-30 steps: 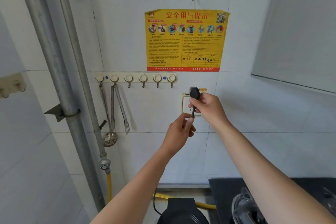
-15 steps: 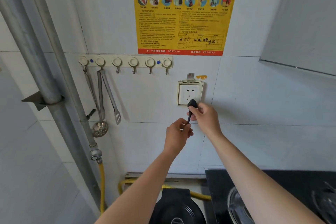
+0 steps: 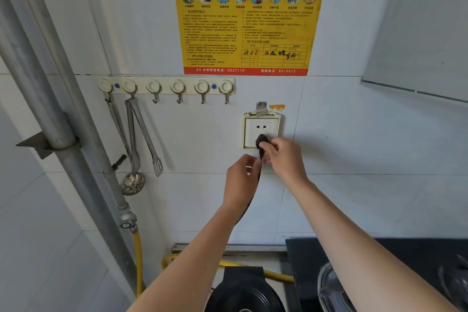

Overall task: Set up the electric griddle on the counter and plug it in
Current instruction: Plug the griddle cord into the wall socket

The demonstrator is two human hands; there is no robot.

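The black electric griddle (image 3: 244,291) sits on the counter at the bottom of the view, partly hidden by my left forearm. My right hand (image 3: 283,157) pinches its black plug (image 3: 260,140) against the lower holes of the white wall socket (image 3: 260,128). Whether the pins are seated I cannot tell. Just below, my left hand (image 3: 240,180) grips the black cord (image 3: 253,200), which hangs down behind my left arm toward the griddle.
A hook rail (image 3: 167,86) holds tongs (image 3: 145,134) and a skimmer (image 3: 131,181) left of the socket. Grey pipes (image 3: 58,121) and a yellow gas hose (image 3: 138,261) run down the left. A black gas stove (image 3: 405,261) with a glass lid (image 3: 331,289) fills the bottom right.
My right hand lowered the plug from above the socket to its lower holes. My left hand stayed on the cord beneath. The view tilted down and came closer.
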